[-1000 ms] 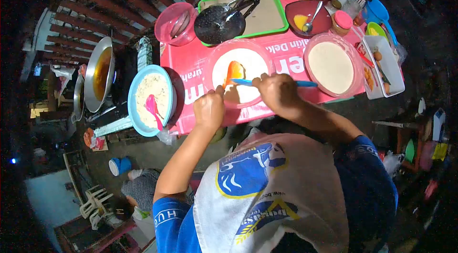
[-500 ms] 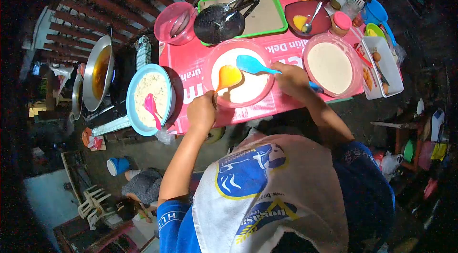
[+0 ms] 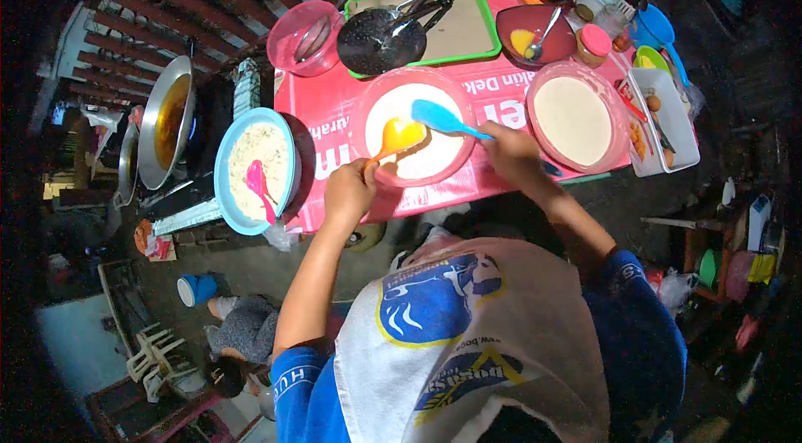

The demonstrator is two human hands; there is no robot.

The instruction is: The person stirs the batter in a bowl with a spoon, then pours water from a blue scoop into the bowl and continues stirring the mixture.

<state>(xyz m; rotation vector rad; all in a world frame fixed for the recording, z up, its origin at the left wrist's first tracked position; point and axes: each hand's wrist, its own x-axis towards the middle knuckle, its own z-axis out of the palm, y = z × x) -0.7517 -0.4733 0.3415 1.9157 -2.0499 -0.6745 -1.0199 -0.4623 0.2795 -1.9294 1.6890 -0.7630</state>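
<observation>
In the head view, my left hand [image 3: 349, 190] is closed round the handle of an orange plastic ladle [image 3: 404, 135]. Its head lies over a pink bowl [image 3: 361, 113] of white batter [image 3: 428, 161]. My right hand [image 3: 511, 152] grips a blue plastic rice paddle [image 3: 439, 116], its blade also above that batter. The tips of the two tools overlap slightly near the bowl's middle. To the right of my right hand stands a second pink bowl [image 3: 620, 130] holding pale batter. A light-blue bowl [image 3: 292, 180] with flecked batter and a pink paddle [image 3: 259, 186] is left of my left hand.
Oil fills a wok [image 3: 152, 161] on the far left. Behind the bowls are a black pan [image 3: 376, 46], a green-rimmed tray [image 3: 493, 17] and a dark red bowl [image 3: 555, 21]. A white container [image 3: 685, 138] with eggs stands right. A person [image 3: 242, 330] is lower left.
The orange ladle and blue paddle have shifted only slightly over the bowl. The surroundings have moved a little left as the camera turned.
</observation>
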